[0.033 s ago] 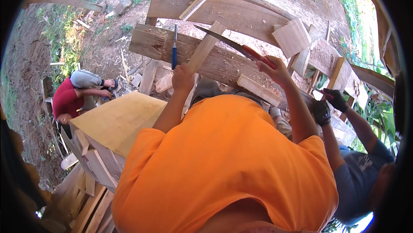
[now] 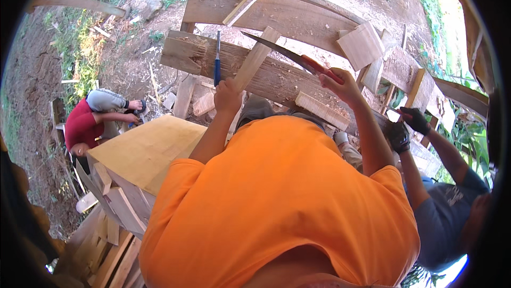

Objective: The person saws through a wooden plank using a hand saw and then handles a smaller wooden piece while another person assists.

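Near the left end of the counter (image 2: 181, 54) lies a blue-handled tool (image 2: 217, 67). Beside it, the left hand (image 2: 228, 95) clasps a wooden strip (image 2: 255, 60) reaching past the far edge; the right hand (image 2: 341, 85) grasps a red-handled saw (image 2: 294, 57) that crosses the strip.

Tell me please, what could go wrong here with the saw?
The right hand holds the red-handled saw across the wood strip gripped by the left hand; a slip might cut that hand. Only that hand seems to steady the strip, so it could twist. The blue-handled tool beside it might be knocked off the plank.
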Available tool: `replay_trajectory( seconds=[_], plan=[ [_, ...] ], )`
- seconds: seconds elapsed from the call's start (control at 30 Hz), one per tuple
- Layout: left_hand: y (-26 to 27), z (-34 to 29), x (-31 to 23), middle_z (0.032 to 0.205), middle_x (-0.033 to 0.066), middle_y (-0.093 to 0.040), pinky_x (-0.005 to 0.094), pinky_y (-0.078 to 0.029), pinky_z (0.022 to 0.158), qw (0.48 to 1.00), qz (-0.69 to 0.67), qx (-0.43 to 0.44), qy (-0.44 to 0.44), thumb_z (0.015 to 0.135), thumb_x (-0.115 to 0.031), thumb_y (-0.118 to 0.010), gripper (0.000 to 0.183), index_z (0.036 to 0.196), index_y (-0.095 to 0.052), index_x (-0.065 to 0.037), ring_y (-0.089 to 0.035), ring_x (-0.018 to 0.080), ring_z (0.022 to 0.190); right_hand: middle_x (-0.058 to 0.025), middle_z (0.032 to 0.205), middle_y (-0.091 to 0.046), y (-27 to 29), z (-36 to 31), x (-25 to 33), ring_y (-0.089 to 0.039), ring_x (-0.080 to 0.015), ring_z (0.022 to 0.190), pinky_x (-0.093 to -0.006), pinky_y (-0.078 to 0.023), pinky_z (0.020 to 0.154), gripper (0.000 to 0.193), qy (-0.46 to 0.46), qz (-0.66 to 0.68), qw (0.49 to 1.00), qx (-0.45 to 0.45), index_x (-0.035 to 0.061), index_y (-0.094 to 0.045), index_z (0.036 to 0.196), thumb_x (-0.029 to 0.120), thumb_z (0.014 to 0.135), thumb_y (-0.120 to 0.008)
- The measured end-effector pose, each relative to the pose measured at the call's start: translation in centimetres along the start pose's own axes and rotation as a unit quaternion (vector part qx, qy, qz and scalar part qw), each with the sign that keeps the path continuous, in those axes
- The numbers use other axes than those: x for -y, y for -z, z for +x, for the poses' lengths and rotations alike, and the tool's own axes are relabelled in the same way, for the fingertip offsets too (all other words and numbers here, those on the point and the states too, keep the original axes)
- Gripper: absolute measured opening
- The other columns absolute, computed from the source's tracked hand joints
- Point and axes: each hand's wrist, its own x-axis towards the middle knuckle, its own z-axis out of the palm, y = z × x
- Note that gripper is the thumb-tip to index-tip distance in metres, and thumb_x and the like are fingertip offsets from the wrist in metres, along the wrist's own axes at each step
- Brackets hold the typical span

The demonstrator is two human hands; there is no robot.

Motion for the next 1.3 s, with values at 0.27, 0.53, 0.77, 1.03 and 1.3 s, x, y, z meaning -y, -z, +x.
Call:
replay_trajectory(
  seconds=[0.27,0.53,0.77,1.03,1.3],
  plan=[
    [3.2,2.3,2.7,0.108,0.0200,-0.062,0.0522,-0.054,0.083,0.988,-0.089,0.103,-0.077,0.081,-0.030,-0.081,0.050,0.113,-0.052,-0.006,-0.066,0.0404,0.098,0.0001,0.073,-0.063,-2.5,-4.5,5.1,-0.058,-0.0069,0.066,-0.0237,-0.047,0.061,0.036,-0.010,0.150,0.981,-0.120,0.0041,-0.069,0.084,0.037,0.097,-0.072],
    [7.4,3.7,4.0,0.093,0.0186,-0.070,0.0543,-0.055,0.078,0.964,-0.148,0.179,-0.131,0.092,-0.027,-0.066,0.031,0.116,-0.065,-0.008,-0.068,0.0397,0.098,0.0029,0.062,-0.055,-5.6,-13.1,11.0,-0.046,-0.0035,0.056,-0.0231,-0.032,0.051,0.031,-0.006,0.191,0.935,-0.300,0.0048,-0.068,0.079,0.029,0.099,-0.070],
    [10.2,3.4,6.0,0.095,0.0184,-0.073,0.0554,-0.055,0.081,0.982,0.065,0.119,-0.132,0.093,-0.021,-0.057,0.029,0.116,-0.064,-0.004,-0.068,0.0446,0.095,0.0044,0.063,-0.056,-6.1,-18.0,15.8,-0.047,-0.0028,0.057,-0.0215,-0.036,0.053,0.028,-0.044,0.127,0.940,-0.313,0.0068,-0.066,0.077,0.026,0.097,-0.072],
    [10.2,2.3,10.8,0.092,0.0220,-0.071,0.0514,-0.055,0.083,0.959,-0.197,0.194,-0.062,0.096,-0.043,-0.062,0.043,0.111,-0.064,-0.003,-0.069,0.0439,0.091,-0.0014,0.098,-0.067,-7.8,-12.6,8.3,-0.058,-0.0081,0.088,-0.0263,-0.046,0.077,0.031,0.084,0.148,0.924,-0.342,-0.0008,-0.069,0.111,0.029,0.103,-0.064],
    [10.0,0.5,11.6,0.073,-0.0011,-0.051,0.0282,-0.049,0.051,0.763,-0.566,0.301,0.088,0.107,-0.047,-0.049,0.050,0.128,-0.059,-0.003,-0.058,0.0119,0.060,-0.0211,0.103,-0.066,-19.2,0.7,0.8,-0.065,-0.0397,0.096,-0.0460,-0.052,0.085,0.033,0.011,-0.117,0.949,-0.294,-0.0036,-0.067,0.104,0.027,0.093,-0.068]
  ],
)
